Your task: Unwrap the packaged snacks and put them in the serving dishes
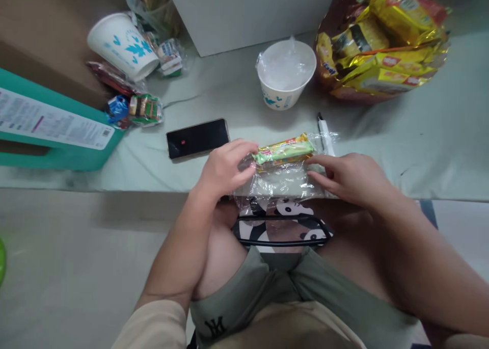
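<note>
Two or more narrow snack packets [284, 149], green and yellow, lie on a crinkled clear plastic wrap [280, 180] near the front edge of the table. My left hand [229, 168] curls its fingers and thumb around the packets' left end. At the right end, the index fingertip of my right hand [349, 178] touches or nearly touches the packets. Its thumb is apart from that finger, over the wrap. Beyond the right hand lies a white pen [324, 135] with a dark tip, partly under the wrap. Some of the wrap hangs over the edge.
A phone [197, 139] lies left of the packets. Behind stand a paper cup [280, 98] lined with plastic and a basket [324, 86] of yellow snack packets. Another paper cup [122, 46] lies tipped by small packaged snacks [145, 109] and a green box [91, 155].
</note>
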{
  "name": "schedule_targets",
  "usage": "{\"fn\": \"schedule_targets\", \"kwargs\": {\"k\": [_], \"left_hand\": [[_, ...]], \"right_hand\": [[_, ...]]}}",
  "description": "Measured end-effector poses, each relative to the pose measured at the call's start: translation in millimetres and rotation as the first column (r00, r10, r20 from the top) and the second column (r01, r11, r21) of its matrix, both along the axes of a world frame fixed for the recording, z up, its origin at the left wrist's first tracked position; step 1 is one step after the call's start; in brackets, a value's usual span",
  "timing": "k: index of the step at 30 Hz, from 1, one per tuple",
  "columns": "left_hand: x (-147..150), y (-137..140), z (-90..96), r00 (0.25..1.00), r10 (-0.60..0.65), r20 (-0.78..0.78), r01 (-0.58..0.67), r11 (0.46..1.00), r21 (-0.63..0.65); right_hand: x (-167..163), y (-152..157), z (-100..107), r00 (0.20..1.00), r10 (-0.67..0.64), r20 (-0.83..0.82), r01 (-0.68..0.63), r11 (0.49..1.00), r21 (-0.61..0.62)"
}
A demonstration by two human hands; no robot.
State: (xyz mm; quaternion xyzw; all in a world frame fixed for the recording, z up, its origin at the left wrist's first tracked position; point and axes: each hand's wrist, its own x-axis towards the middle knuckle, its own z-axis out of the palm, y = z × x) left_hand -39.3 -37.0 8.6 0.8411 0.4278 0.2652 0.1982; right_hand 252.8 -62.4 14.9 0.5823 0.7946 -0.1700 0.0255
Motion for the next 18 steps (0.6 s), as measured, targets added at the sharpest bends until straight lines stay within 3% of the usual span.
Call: {"fn": "schedule_targets", "kwargs": {"k": [4, 7, 10, 13, 15, 18], "left_hand": [[-1, 3, 0.0, 0.968, 0.055, 0.246, -0.063, 0.998, 0.025], [1, 5, 0.4, 0.907, 0.256, 0.335, -0.212, 0.964, -0.161], [0, 14, -7.0, 0.775, 0.493, 0.396, -0.32, 0.846, -0.426], [-7, 24, -17.8, 0.633, 0.642, 0.432, -0.369, 0.742, -0.56], [-14, 25, -21.5, 0.643, 0.617, 0.453, -0.327, 0.756, -0.567], [-22, 19, -19.7, 0.785, 0.464, 0.411, -0.221, 0.829, -0.514]], "right_hand": [[-7, -3, 5, 0.995, 0.006, 0.095, -0.009, 1.0, 0.025], [-11, -7, 7, 0.986, 0.027, 0.162, -0.036, 0.998, 0.057], [-11, -9, 7, 0.982, 0.021, 0.189, -0.034, 0.997, 0.065], [-9, -10, 4, 0.979, -0.088, 0.186, 0.058, 0.986, 0.158], [-9, -11, 3, 0.98, -0.162, 0.116, 0.126, 0.956, 0.266], [-13, -14, 2, 0.982, -0.188, -0.012, 0.178, 0.905, 0.386]]}}
